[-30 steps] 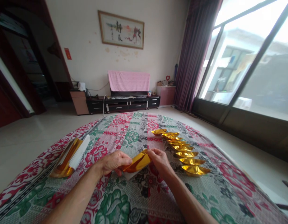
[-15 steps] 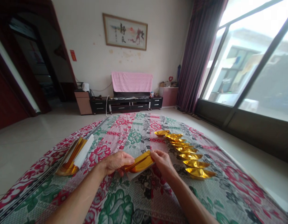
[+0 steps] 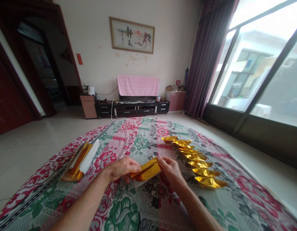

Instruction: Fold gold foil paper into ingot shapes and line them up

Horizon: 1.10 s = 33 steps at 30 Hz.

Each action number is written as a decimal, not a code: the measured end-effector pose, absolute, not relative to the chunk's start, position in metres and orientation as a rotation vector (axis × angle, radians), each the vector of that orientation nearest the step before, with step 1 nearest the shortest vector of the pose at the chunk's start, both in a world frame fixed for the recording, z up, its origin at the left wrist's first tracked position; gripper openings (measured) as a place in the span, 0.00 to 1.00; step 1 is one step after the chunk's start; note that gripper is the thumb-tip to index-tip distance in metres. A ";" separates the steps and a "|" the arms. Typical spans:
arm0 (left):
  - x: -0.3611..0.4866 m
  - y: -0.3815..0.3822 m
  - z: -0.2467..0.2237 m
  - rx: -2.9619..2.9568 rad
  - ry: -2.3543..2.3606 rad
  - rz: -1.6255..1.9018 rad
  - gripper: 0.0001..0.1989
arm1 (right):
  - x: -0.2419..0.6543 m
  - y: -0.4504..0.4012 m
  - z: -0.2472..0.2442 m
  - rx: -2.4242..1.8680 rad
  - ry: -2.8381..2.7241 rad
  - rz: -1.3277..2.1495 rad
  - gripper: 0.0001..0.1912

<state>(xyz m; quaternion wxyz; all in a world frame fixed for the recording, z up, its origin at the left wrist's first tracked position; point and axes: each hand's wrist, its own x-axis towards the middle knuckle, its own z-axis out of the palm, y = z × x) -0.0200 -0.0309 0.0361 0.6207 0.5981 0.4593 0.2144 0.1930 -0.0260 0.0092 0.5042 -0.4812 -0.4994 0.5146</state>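
A gold foil sheet [image 3: 148,170] with a white underside is stretched between my hands, its long edges folded inward along a middle seam. My left hand [image 3: 123,168] pinches its left end between thumb and fingers. At its upper right end, my right hand [image 3: 169,166] grips the foil. To the right lies a slanting row of several folded gold boat shapes [image 3: 207,172], the nearest one [image 3: 211,182] being widest. Left of my hands rests a stack of gold and white sheets [image 3: 80,162], loosely curved.
A flowered cloth [image 3: 124,211] covers the round table. Beyond it stand a low black cabinet [image 3: 136,110], a pink cloth [image 3: 138,85] draped over something, and a pink side cabinet [image 3: 178,101]. A purple curtain [image 3: 203,64] hangs beside the window.
The whole view has shifted slightly, so things appear a little further right. Both hands still hold the foil, which now looks a bit flatter and straighter.
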 end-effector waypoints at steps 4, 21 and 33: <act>-0.025 -0.030 0.035 1.344 1.032 0.497 0.16 | 0.192 -0.028 0.014 -1.183 -1.158 1.212 0.18; -0.030 -0.028 0.038 1.299 1.068 0.592 0.21 | 0.189 -0.030 0.014 -1.197 -1.165 1.108 0.21; -0.029 -0.028 0.039 1.362 1.067 0.625 0.22 | 0.190 -0.032 0.017 -1.107 -1.088 1.190 0.17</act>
